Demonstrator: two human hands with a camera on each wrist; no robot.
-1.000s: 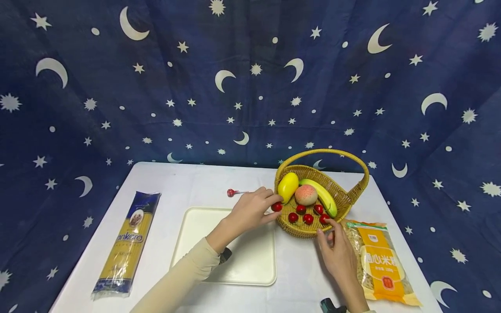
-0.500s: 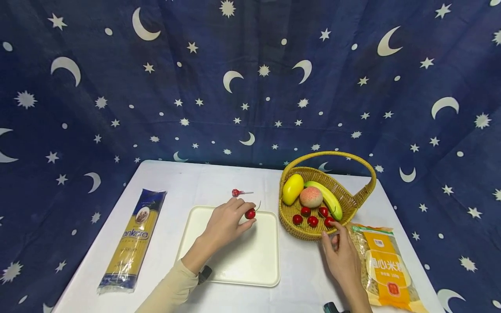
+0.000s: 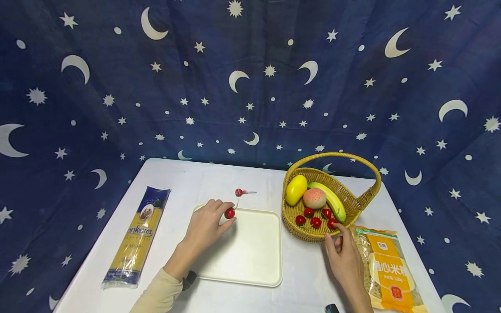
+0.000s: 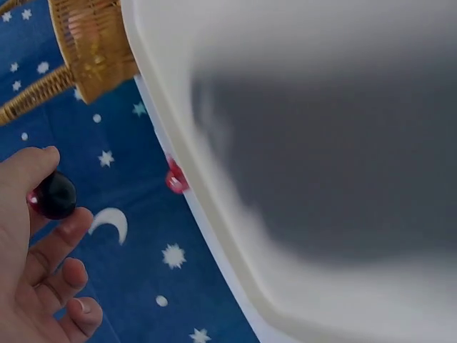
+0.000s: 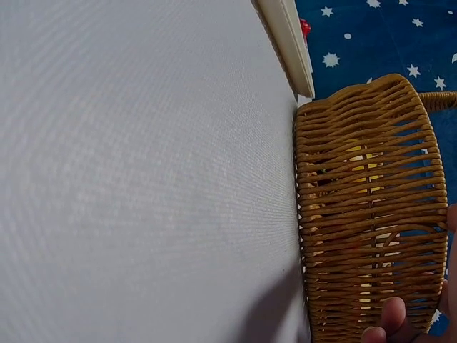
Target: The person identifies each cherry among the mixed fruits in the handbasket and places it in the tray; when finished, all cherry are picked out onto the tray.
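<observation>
The curtain (image 3: 258,56) is showing white moons, stars and dots on navy, the table (image 3: 301,274) is looking white, and the tray (image 3: 250,252) is appearing cream. The basket (image 3: 305,235) is wearing a golden-brown weave. The oval fruit (image 3: 296,190) is shining yellow, the banana (image 3: 332,200) yellow-green, the peach (image 3: 315,198) speckled coral. The raised cherry (image 3: 229,213), basket cherries (image 3: 315,222) and lollipop (image 3: 239,192) are glowing red. The pasta packet (image 3: 136,239) is pairing blue with yellow; the bag (image 3: 391,269) is displaying orange and white lettering; the sleeve (image 3: 158,291) is showing beige.

Head: you're overlooking table (image 3: 301,278), facing forward
Left wrist: closely facing tray (image 4: 214,214)
Right wrist: closely facing basket (image 5: 371,193)
Wrists: sharing basket
</observation>
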